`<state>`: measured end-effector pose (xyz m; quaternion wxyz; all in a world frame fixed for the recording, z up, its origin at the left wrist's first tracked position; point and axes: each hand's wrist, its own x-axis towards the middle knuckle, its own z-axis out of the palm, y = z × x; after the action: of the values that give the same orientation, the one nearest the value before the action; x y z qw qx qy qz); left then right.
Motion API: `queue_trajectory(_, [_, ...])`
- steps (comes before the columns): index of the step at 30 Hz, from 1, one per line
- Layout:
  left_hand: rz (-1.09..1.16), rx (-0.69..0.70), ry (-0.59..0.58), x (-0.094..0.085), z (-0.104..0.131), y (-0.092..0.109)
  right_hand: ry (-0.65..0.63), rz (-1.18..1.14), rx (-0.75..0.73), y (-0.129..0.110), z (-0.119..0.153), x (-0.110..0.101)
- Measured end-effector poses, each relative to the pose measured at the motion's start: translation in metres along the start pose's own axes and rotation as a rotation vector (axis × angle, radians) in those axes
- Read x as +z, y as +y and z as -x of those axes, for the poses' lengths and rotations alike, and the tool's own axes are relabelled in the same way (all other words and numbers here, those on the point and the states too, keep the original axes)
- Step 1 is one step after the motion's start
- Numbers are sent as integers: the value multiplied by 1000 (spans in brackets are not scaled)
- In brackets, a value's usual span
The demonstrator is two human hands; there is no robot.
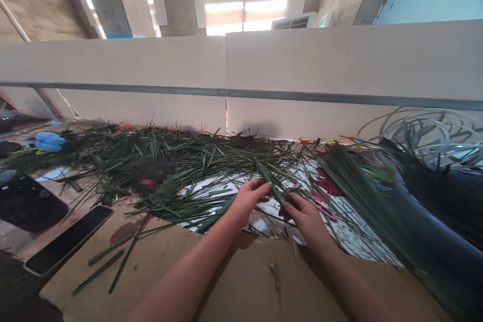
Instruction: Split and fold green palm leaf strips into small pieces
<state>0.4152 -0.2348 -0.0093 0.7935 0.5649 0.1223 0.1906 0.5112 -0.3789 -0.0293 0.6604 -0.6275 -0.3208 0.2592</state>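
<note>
Between my two hands is a long green leaf blade [267,175], its pointed end slanting up and away to the left. My left hand [249,197] pinches it between thumb and fingers. Just to the right and a little nearer, my right hand [304,215] grips the lower part of the same blade, fingers curled under. Below the hands lies a white, printed sheet [264,221] strewn with thin leaf strips. A bundle of cut green leaves [188,206] rests left of my left hand. Something pink [327,211] lies partly hidden beyond my right hand.
A heap of leaf scraps [196,153] runs along the white partition [169,105]. At left are a smartphone [70,239], a dark cup [30,201] and a blue flower shape [50,141]. A blue tub [433,221] of long leaves stands right. Cardboard [158,271] covers the front.
</note>
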Motion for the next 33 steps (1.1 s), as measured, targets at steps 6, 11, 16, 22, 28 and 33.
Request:
queue_trajectory(6, [54, 6, 94, -1, -3, -4, -28, 64, -29, 20, -3, 1])
queue_trajectory(11, [145, 19, 197, -9, -8, -3, -48, 153, 23, 21, -2, 0])
queue_trajectory(16, [161, 27, 259, -21, -11, 2, -31, 163, 49, 12, 0, -2])
queue_trajectory(22, [130, 29, 207, -27, -12, 3, -41, 148, 74, 16, -2, -9])
queue_trajectory(28, [114, 4, 119, -26, -12, 0, 3, 162, 40, 18, -3, -11])
queue_trajectory(33, [107, 12, 100, -20, -10, 0, 10, 192, 40, 17, -3, -10])
